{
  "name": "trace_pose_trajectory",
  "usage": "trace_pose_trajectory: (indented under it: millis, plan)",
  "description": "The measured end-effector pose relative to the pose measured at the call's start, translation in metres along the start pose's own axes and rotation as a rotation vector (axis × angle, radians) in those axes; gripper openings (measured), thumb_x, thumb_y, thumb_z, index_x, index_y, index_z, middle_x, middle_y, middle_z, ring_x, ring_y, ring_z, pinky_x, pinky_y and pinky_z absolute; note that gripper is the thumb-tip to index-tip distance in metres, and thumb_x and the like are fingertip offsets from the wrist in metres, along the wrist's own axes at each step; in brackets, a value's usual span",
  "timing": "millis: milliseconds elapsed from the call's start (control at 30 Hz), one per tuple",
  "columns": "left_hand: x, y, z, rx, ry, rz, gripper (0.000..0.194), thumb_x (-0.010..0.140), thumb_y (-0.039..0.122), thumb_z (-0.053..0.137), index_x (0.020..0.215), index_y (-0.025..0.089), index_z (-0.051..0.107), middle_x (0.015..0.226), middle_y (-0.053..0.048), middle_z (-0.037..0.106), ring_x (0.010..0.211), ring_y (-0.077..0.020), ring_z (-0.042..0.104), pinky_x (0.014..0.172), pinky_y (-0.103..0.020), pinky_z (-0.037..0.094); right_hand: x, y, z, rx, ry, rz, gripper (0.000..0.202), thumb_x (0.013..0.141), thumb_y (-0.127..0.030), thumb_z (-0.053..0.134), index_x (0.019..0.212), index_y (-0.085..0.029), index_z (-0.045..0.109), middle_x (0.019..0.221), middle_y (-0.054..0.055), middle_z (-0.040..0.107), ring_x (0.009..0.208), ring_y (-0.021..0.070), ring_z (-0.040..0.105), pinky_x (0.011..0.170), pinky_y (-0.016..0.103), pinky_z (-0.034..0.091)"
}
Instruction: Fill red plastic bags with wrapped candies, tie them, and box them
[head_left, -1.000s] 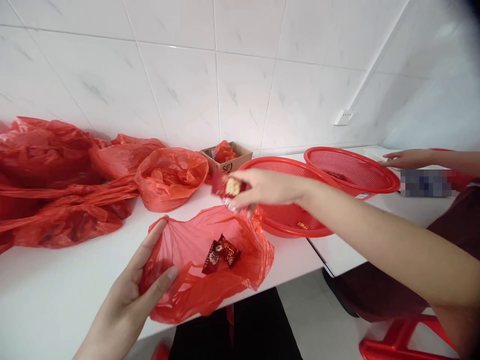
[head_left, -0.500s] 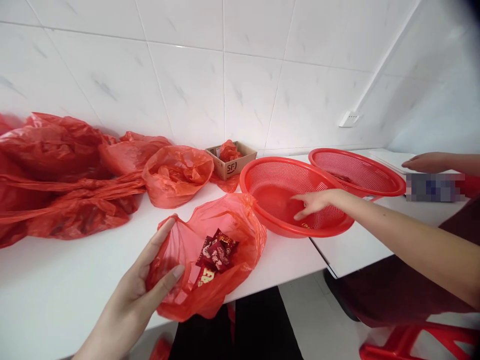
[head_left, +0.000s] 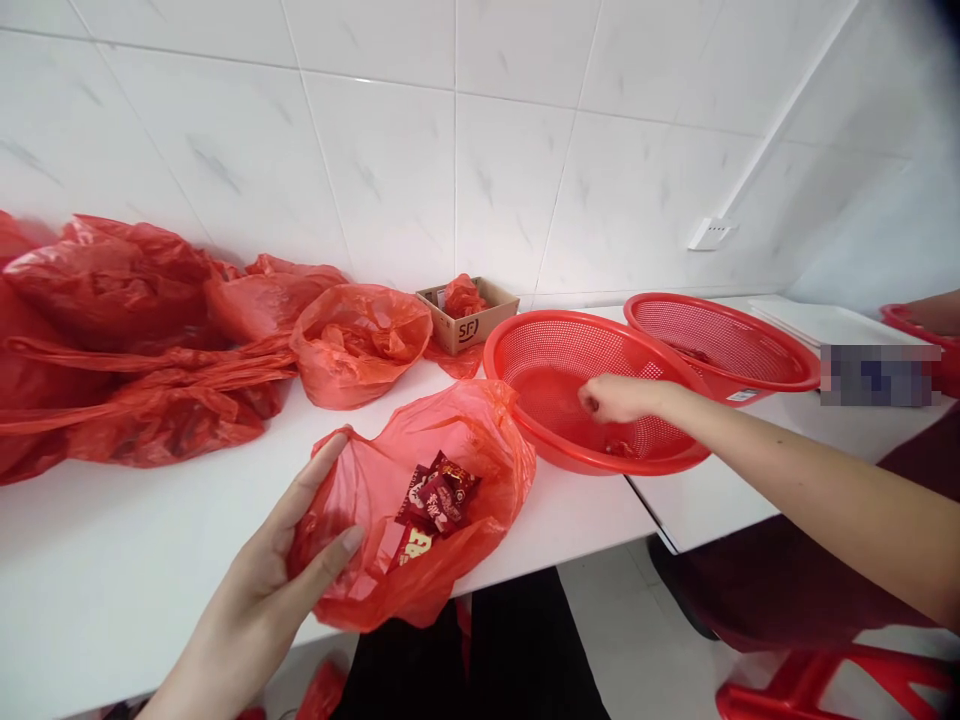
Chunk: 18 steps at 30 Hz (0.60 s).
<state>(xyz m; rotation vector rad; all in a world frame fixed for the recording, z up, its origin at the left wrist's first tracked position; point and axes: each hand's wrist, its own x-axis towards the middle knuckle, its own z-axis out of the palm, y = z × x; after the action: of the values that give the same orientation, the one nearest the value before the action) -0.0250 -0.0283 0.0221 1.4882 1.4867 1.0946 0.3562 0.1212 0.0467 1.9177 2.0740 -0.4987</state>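
Note:
My left hand (head_left: 281, 560) grips the near-left side of a red plastic bag (head_left: 491, 420), with thumb inside and fingers against the outer side. The bag's mouth is spread wide at the table's front edge. Several small dark-red wrapped packets (head_left: 441, 495) lie in it, some with pale lettering. My right hand (head_left: 619, 398) is inside a red perforated plastic basket (head_left: 592, 335), its fingers curled closed; whatever they may hold is hidden. Beneath that hand, a small red packet (head_left: 619, 449) shows at the basket's near side.
Red plastic bags (head_left: 135, 340) are heaped at left, beside another open red bag (head_left: 364, 345). A cardboard box (head_left: 480, 325) stands by the wall. Behind my basket is a second red basket (head_left: 720, 335). At far right, another person's arm (head_left: 934, 312) reaches over a red container.
My right hand's fingers have gone from spread to curled inside the basket. The other person's hand has moved right, mostly out of view. My left hand keeps its hold on the bag.

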Motion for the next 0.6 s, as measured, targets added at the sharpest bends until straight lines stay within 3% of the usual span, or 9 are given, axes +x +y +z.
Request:
trace_pose_trajectory:
  millis: [133, 267, 333, 400, 500, 600]
  plan:
    - [0.002, -0.008, -0.004, 0.022, -0.013, 0.031, 0.067, 0.084, 0.05, 0.06, 0.145, 0.043, 0.035, 0.157, 0.008, 0.03, 0.144, -0.0303, 0.026, 0.119, -0.051, 0.016, 0.007, 0.0, -0.016, -0.037, -0.096, -0.037, 0.01, 0.075, -0.026, 0.064, 0.081, -0.018, 0.064, 0.08, 0.004, 0.067, 0.066, 0.0157, 0.063, 0.058, 0.026, 0.044]
    - [0.003, -0.016, -0.007, 0.054, -0.027, 0.066, 0.067, 0.084, 0.049, 0.06, 0.146, 0.044, 0.034, 0.157, 0.009, 0.029, 0.146, -0.0283, 0.021, 0.12, -0.05, 0.014, 0.004, -0.004, 0.009, -0.159, -0.259, 0.068, 0.019, 0.056, -0.027, 0.079, 0.056, -0.018, 0.062, 0.061, 0.005, 0.061, 0.061, 0.0225, 0.061, 0.055, 0.033, 0.044]
    - [0.003, -0.016, -0.006, 0.053, -0.029, 0.066, 0.066, 0.084, 0.049, 0.06, 0.145, 0.044, 0.034, 0.157, 0.009, 0.029, 0.146, -0.0274, 0.021, 0.12, -0.049, 0.013, 0.002, -0.003, 0.02, -0.163, -0.295, 0.075, 0.019, 0.057, -0.023, 0.077, 0.052, -0.019, 0.06, 0.059, 0.005, 0.06, 0.06, 0.0216, 0.059, 0.055, 0.033, 0.043]
    - [0.002, -0.014, -0.005, 0.042, -0.021, 0.054, 0.066, 0.084, 0.05, 0.059, 0.145, 0.044, 0.035, 0.157, 0.009, 0.03, 0.146, -0.0274, 0.022, 0.12, -0.049, 0.014, 0.002, 0.001, 0.019, -0.128, -0.245, 0.034, 0.015, 0.063, -0.021, 0.072, 0.056, -0.018, 0.059, 0.062, 0.005, 0.06, 0.06, 0.0197, 0.059, 0.056, 0.032, 0.041]
    - [0.002, -0.011, -0.005, 0.035, -0.012, 0.046, 0.066, 0.084, 0.051, 0.059, 0.145, 0.044, 0.036, 0.157, 0.01, 0.031, 0.146, -0.0273, 0.023, 0.12, -0.048, 0.014, 0.007, 0.006, -0.001, -0.077, -0.126, -0.01, 0.008, 0.072, -0.021, 0.064, 0.068, -0.017, 0.059, 0.067, 0.004, 0.06, 0.062, 0.0175, 0.059, 0.057, 0.03, 0.041]
    - [0.003, -0.013, -0.006, 0.049, -0.018, 0.055, 0.068, 0.082, 0.051, 0.061, 0.145, 0.045, 0.035, 0.156, 0.01, 0.031, 0.145, -0.0264, 0.024, 0.12, -0.047, 0.016, 0.014, 0.003, -0.014, -0.029, -0.108, -0.005, 0.017, 0.075, -0.032, 0.067, 0.076, -0.017, 0.058, 0.072, 0.003, 0.06, 0.059, 0.0164, 0.059, 0.055, 0.028, 0.041]
